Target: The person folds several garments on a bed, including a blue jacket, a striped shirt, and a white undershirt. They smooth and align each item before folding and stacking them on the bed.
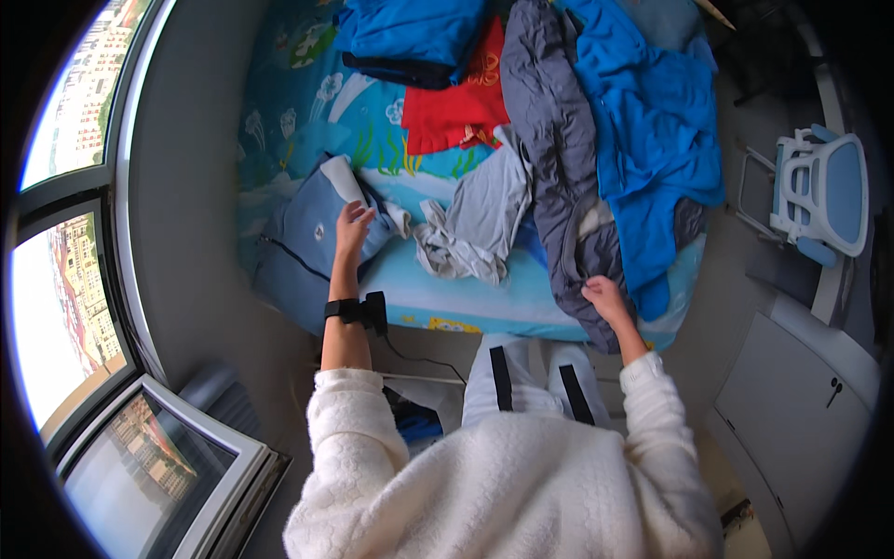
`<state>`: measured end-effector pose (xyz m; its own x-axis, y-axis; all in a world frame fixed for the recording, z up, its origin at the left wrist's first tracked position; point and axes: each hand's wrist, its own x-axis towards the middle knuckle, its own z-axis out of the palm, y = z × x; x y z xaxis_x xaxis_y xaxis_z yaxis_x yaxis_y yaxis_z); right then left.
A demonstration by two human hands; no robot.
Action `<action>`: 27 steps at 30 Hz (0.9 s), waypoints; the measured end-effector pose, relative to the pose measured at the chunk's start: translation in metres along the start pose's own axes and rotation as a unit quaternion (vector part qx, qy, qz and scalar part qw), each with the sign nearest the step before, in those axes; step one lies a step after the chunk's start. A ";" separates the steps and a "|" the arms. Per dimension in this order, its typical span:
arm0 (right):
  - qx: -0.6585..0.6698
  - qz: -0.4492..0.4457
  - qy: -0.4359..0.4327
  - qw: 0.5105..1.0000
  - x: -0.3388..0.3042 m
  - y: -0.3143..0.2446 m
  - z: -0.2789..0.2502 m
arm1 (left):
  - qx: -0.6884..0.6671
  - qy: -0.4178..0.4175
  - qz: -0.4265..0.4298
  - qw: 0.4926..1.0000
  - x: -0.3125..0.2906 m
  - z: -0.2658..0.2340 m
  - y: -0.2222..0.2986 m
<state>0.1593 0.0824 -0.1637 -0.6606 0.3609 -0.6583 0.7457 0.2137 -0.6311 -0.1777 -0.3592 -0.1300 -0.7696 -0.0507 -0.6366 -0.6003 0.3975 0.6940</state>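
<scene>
My right hand (605,296) pinches the lower part of a long, crumpled grey garment (551,121) that stretches from the far side of the bed to its near edge. My left hand (353,229) holds nothing, its fingers apart, over a folded blue-grey garment (296,228) with a dark cord or zip. Just beyond those fingers a white piece (342,177) lies on that garment. Between my hands is a rumpled light grey shirt (480,219). A bright blue garment (643,140) spreads along the right of the long grey one, partly touching it.
Farther back on the patterned bed sheet (433,303) lie a red garment (452,107) and a folded blue one (410,37). Windows (70,307) line the left wall. To the right stand a blue-and-white chair (819,191) and a grey cabinet (792,401).
</scene>
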 end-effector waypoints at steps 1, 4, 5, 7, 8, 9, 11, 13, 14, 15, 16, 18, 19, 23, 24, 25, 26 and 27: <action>0.017 0.026 0.013 0.999 -0.002 0.005 -0.011 | 0.008 -0.028 0.018 0.999 0.011 0.014 0.018; 0.001 0.052 0.016 0.999 0.005 0.002 -0.026 | -0.011 -0.102 0.047 0.994 0.033 0.045 0.064; 0.012 0.060 0.012 0.998 0.010 -0.003 -0.030 | -0.019 -0.118 0.050 0.992 0.041 0.053 0.078; -0.009 0.016 0.027 0.999 0.030 -0.021 -0.030 | -0.032 -0.144 0.055 0.988 0.054 0.063 0.102; -0.016 0.005 0.037 0.999 0.044 -0.034 -0.028 | -0.037 -0.154 0.058 0.986 0.061 0.067 0.113; -0.020 -0.011 0.049 0.999 0.058 -0.047 -0.025 | -0.041 -0.165 0.062 0.983 0.067 0.070 0.122; -0.030 -0.005 0.054 0.998 0.089 -0.074 -0.020 | -0.090 -0.165 0.065 0.980 0.080 0.079 0.134; 0.002 -0.036 0.096 0.995 0.119 -0.095 -0.005 | -0.162 -0.155 0.053 0.973 0.095 0.088 0.141; 0.011 0.001 0.071 0.997 0.137 -0.103 0.002 | -0.188 -0.154 0.055 0.968 0.103 0.094 0.141; 0.020 0.033 0.052 0.998 0.152 -0.108 0.009 | -0.208 -0.155 0.050 0.965 0.112 0.100 0.140; -0.034 0.069 0.070 0.995 0.163 -0.111 0.017 | -0.225 -0.151 0.039 0.962 0.122 0.106 0.139; -0.110 0.021 0.119 0.987 0.183 -0.111 0.032 | -0.251 -0.159 0.029 0.954 0.145 0.119 0.134; -0.157 0.016 0.140 0.977 0.191 -0.110 0.039 | -0.277 -0.150 0.013 0.949 0.157 0.125 0.132; -0.174 0.122 0.004 0.977 0.221 -0.101 0.040 | -0.352 -0.120 -0.022 0.928 0.202 0.148 0.131; -0.204 0.178 -0.029 0.962 0.227 -0.098 0.038 | -0.383 -0.104 -0.030 0.917 0.216 0.155 0.137; -0.213 0.163 -0.025 0.963 0.231 -0.093 0.038 | -0.412 -0.067 -0.062 0.907 0.228 0.162 0.142; -0.216 0.125 -0.008 0.968 0.234 -0.088 0.040 | -0.450 -0.089 -0.064 0.886 0.238 0.165 0.147; -0.224 0.093 0.003 0.970 0.237 -0.082 0.044 | -0.452 -0.122 -0.052 0.882 0.251 0.165 0.155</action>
<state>-0.0616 0.1105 -0.2860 -0.5108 0.4364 -0.7407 0.8161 0.5171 -0.2581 -0.4277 -0.1589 -0.2374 -0.6966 0.1990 -0.6893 -0.6780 -0.4967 0.5419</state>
